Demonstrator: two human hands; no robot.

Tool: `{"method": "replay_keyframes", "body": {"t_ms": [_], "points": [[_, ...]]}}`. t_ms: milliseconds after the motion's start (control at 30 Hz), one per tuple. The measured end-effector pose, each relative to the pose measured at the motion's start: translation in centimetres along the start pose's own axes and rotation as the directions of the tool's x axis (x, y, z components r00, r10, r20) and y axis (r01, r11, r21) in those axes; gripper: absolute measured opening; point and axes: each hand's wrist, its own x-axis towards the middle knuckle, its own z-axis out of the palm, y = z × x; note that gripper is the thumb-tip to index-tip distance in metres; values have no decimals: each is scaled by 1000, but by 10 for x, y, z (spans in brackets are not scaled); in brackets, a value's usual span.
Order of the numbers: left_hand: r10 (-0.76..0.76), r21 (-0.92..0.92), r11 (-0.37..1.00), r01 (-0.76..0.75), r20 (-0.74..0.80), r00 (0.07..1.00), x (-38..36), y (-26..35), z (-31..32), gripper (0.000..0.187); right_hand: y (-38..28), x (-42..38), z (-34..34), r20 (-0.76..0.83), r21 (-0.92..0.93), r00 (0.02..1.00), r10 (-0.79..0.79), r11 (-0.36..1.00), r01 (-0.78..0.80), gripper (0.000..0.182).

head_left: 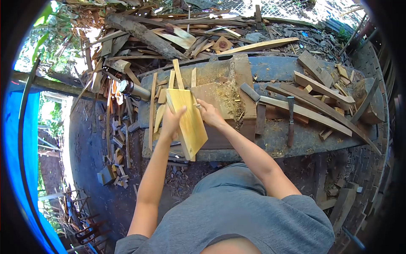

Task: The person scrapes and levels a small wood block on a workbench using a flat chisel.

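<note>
A pale yellow wooden board (189,122), thick and slightly tilted, is held up over the workbench in front of me. My left hand (171,121) grips its left edge, thumb lying on the upper face and fingers hidden underneath. At the opposite edge, my right hand (208,113) has its fingers curled against the wood; a small shiny spot shows near the fingers, too small to name. Beneath and beyond the board are narrow wooden strips (178,74) and a flat brown panel (211,94) strewn with sawdust.
On the right of the workbench (270,67) lie a wooden-handled mallet (250,92), a chisel (290,122) and several long wood pieces (323,86). A metal bottle (135,90) rests at the left end. Scrap wood (169,36) is heaped behind; offcuts (120,173) litter the floor.
</note>
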Motion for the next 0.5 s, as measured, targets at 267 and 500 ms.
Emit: {"method": "replay_keyframes", "body": {"t_ms": [267, 500], "points": [[265, 185, 951, -249, -69, 962, 10, -21, 23, 48, 10, -33, 9, -120, 44, 960, -254, 964, 261, 47], [175, 54, 984, -171, -93, 980, 2, -27, 4, 52, -38, -49, 5, 74, -67, 990, -123, 990, 128, 45]]}}
